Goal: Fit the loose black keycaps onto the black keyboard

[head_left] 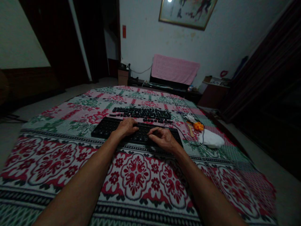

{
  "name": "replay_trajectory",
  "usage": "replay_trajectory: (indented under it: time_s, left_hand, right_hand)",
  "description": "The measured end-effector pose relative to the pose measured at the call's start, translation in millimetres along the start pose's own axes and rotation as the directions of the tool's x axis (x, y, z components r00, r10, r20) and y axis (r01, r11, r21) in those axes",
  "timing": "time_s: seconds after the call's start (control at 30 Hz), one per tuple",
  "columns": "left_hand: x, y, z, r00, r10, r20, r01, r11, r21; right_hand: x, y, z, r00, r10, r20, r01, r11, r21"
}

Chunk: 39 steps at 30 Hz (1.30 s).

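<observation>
A black keyboard lies on the patterned bedspread in front of me, its key field partly bare of keycaps. Behind it, loose black keycaps are laid out in rows. My left hand rests on the keyboard's upper middle, fingers stretched out and holding nothing I can see. Over the right half of the keyboard, my right hand has its thumb and fingertips pinched together. Whatever may be between them is too small to make out. A thin black cable curves off to the right from behind the keyboard.
On the bedspread to the right lie a white cloth or bag, an orange bundle and a brush-like tool with a pale handle. A pink towel drapes something dark by the far wall.
</observation>
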<state>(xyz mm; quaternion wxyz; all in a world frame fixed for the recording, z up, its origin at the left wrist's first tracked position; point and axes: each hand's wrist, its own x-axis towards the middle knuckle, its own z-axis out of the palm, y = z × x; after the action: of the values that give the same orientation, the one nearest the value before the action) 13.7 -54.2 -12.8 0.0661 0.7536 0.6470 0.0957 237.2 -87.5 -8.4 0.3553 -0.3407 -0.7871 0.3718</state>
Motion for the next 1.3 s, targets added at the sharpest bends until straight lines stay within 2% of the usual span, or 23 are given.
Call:
replay_trajectory:
  time_s: [0.27,0.77,0.97,1.17,1.3]
  left_hand:
    - [2,-1,3,1.000,0.000,-0.004,0.000,1.000,-0.001]
    - [0,4,1,0.999,-0.040,-0.009,0.041,0.999,0.006]
    - [0,5,2,0.999,-0.032,-0.018,0.032,0.999,0.028]
    - [0,4,2,0.999,-0.021,-0.041,0.022,1.000,0.022]
    - [0,3,2,0.999,-0.005,-0.034,0.004,1.000,-0.004]
  right_hand:
    - [1,-1,2,0.998,0.060,0.032,-0.061,0.997,0.047]
    - [6,6,4,0.992,0.111,0.055,-0.113,0.993,0.034]
    - [6,1,4,0.994,0.032,0.101,-0.023,0.995,-0.096]
    - [2,-11,6,0.985,-0.092,0.144,0.133,0.939,-0.318]
    - [3,-12,8,0.995,-0.037,0.098,0.064,0.957,-0.283]
